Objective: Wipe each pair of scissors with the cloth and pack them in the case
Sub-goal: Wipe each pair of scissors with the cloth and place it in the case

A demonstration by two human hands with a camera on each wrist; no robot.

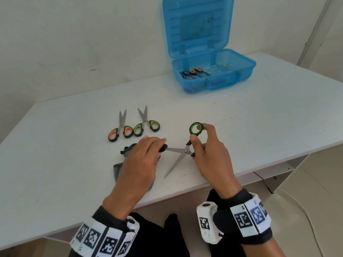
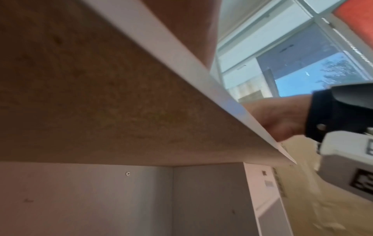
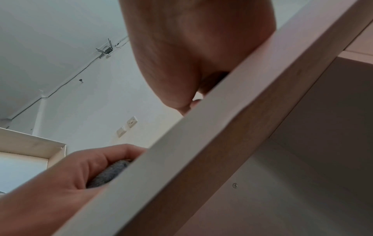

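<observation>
In the head view my right hand point(image 1: 199, 143) grips the handles of green-ringed scissors point(image 1: 182, 151), blades spread wide just above the table. One blade runs left into the dark grey cloth point(image 1: 128, 149), which my left hand point(image 1: 146, 153) holds pinched around the blade's end. The other blade points down toward the table's front edge. The right wrist view shows my left hand's fingers curled on the grey cloth point(image 3: 110, 173). Two more pairs lie on the table: orange-handled scissors point(image 1: 120, 129) and lime-handled scissors point(image 1: 146, 124). The blue case point(image 1: 213, 71) stands open at the back.
Inside the blue case lie orange-handled scissors point(image 1: 194, 72). The white table point(image 1: 259, 117) ends close to my wrists, with a wall right behind it. Both wrist views look mostly at the table's underside point(image 2: 101, 95) and its front edge point(image 3: 201, 143).
</observation>
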